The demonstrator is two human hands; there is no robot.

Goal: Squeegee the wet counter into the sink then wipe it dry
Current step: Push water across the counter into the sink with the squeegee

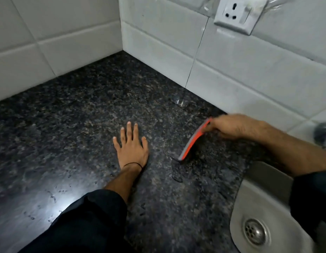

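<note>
The dark speckled granite counter (76,115) fills the view up to a tiled corner. My left hand (131,148) lies flat on it, fingers straight and spread. My right hand (235,127) grips the top of an orange and grey squeegee (192,141), whose blade edge touches the counter near the wall. A small trail of water (176,170) sits at the blade's near end, and water drops (52,198) dot the counter at the lower left. The steel sink (253,194) with its drain (256,231) is at the lower right, partly hidden by my right sleeve.
White wall tiles (231,73) meet the counter at the back and left. A wall socket (237,13) sits high on the right wall. A blurred metal tap (323,133) shows at the right edge. A small puddle (180,102) lies at the wall's base.
</note>
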